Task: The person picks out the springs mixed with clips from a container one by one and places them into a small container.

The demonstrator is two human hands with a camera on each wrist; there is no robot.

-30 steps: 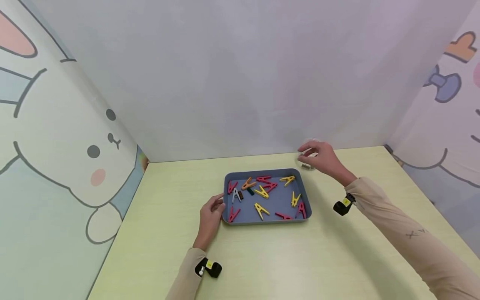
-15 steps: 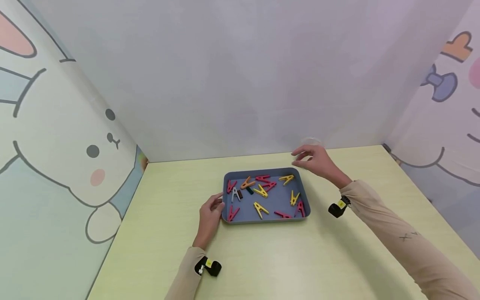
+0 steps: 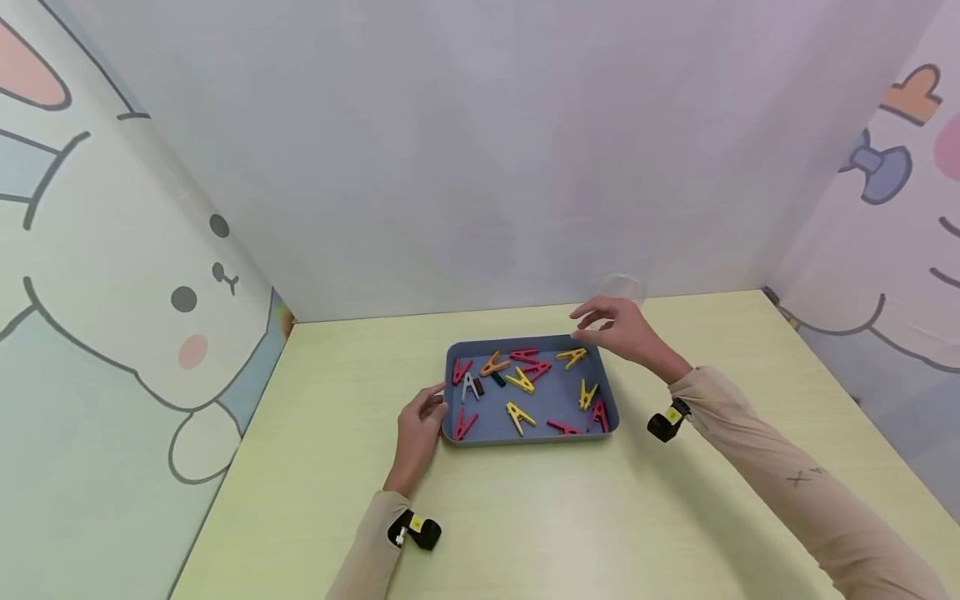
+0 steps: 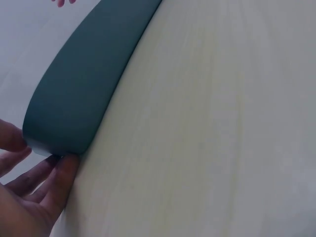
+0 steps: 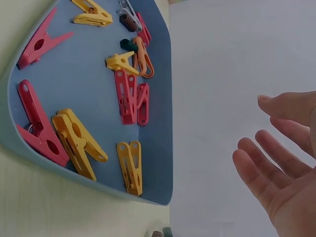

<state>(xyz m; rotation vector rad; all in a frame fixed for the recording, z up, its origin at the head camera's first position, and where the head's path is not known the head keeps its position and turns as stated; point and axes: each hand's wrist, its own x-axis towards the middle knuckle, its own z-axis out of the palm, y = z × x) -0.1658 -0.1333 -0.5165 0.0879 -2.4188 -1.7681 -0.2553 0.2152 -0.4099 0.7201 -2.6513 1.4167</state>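
Observation:
A blue-grey tray (image 3: 551,405) lies on the table with several clothespins in it: red (image 3: 465,426), yellow (image 3: 517,417), one orange (image 3: 492,365) and one grey (image 3: 469,387). Beside the grey one are a small dark green piece (image 5: 129,45) and a brown ridged piece (image 5: 129,22). My left hand (image 3: 417,435) touches the tray's left side, its fingertips against the outer wall (image 4: 66,108) at a corner in the left wrist view. Above the tray's back right corner hovers my right hand (image 3: 622,335), thumb and fingers apart; the right wrist view shows nothing between them.
A clear round container (image 3: 624,287) stands at the table's back right, partly behind my right hand. Small brown and green pieces (image 5: 162,232) show there in the right wrist view. A pale wall (image 3: 450,167) rises behind the table (image 3: 337,375), with printed panels at both sides.
My right hand has moved left and slightly toward me, from in front of the clear container to the tray's back right corner. The left hand stays at the tray's left side.

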